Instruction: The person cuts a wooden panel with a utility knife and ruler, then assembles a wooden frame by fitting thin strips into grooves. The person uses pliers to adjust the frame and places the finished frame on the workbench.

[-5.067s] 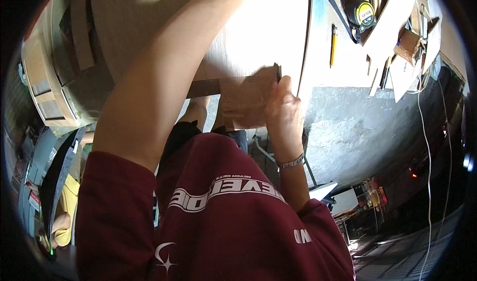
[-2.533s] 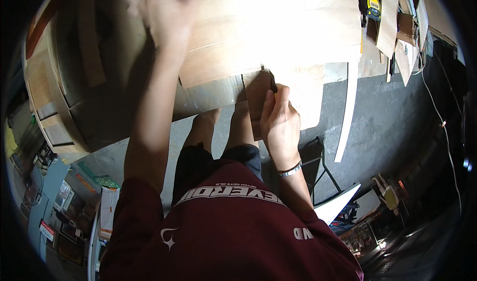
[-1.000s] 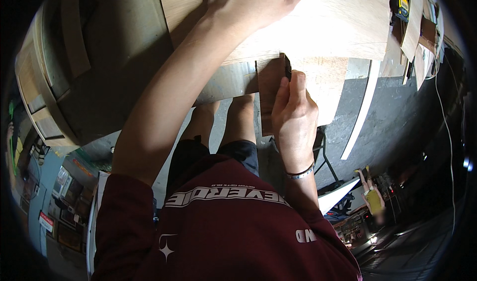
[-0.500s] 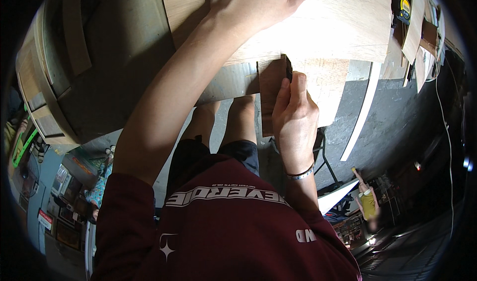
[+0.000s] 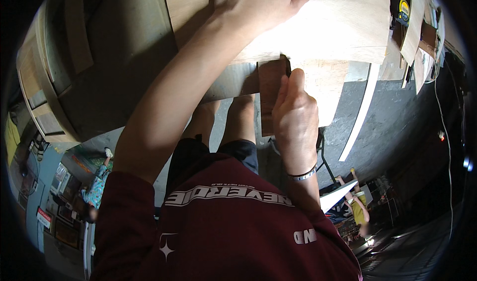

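My left hand (image 5: 256,0) lies pressed on a large pale plywood sheet (image 5: 343,30), its thumb spread to the right. Its other fingers run out at the top edge of the picture. My right hand (image 5: 296,112) is closed around a dark, narrow utility knife (image 5: 285,64), index finger along it. The knife's tip meets the sheet's near edge, where a smaller wooden board (image 5: 328,87) sticks out toward me. Most of the knife is hidden inside my hand, and glare washes out part of the sheet.
A yellow and black tape measure (image 5: 402,11) sits among wood offcuts (image 5: 415,27) at the far right. A long white strip (image 5: 360,114) slants down past the table's right side. A cable (image 5: 443,117) hangs at right. Two people (image 5: 358,206) (image 5: 95,189) are in the background.
My right hand has turned slightly and covers more of the knife. My left hand stays almost in place on the sheet. Both background people have shifted.
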Tool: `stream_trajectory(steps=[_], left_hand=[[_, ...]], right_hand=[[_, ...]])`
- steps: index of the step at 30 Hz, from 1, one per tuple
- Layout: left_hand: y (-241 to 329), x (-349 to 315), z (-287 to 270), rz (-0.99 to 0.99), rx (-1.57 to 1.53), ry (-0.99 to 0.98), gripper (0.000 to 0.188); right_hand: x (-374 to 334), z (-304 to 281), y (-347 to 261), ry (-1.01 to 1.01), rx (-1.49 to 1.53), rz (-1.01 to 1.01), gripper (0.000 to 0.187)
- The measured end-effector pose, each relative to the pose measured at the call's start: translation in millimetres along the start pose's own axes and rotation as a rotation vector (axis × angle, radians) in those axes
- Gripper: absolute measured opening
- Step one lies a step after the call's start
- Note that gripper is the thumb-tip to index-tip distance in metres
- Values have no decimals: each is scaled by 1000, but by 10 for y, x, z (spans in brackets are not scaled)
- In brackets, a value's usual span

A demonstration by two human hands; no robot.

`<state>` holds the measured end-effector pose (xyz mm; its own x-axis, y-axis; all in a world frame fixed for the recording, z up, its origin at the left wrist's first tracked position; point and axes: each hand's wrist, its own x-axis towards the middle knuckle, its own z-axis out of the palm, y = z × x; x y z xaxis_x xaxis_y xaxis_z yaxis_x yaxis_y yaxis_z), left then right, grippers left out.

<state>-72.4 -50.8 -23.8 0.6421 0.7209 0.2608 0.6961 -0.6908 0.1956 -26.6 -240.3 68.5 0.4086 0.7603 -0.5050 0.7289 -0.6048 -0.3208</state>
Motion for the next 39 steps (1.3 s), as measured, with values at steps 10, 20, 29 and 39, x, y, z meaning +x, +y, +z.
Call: stream_trajectory(steps=[10, 20, 29, 39], left_hand=[[10, 30, -94, -6, -135, 1, 59], [15, 33, -37, -8, -94, 21, 60], [7, 13, -42, 11, -65, 26, 61], [-3, 8, -44, 14, -66, 13, 62]], right_hand=[[-21, 11, 12, 67, 67, -64, 20], [-160, 199, 157, 170, 83, -79, 13], [-39, 158, 95, 167, 64, -57, 13], [-19, 151, 78, 189, 75, -47, 14]])
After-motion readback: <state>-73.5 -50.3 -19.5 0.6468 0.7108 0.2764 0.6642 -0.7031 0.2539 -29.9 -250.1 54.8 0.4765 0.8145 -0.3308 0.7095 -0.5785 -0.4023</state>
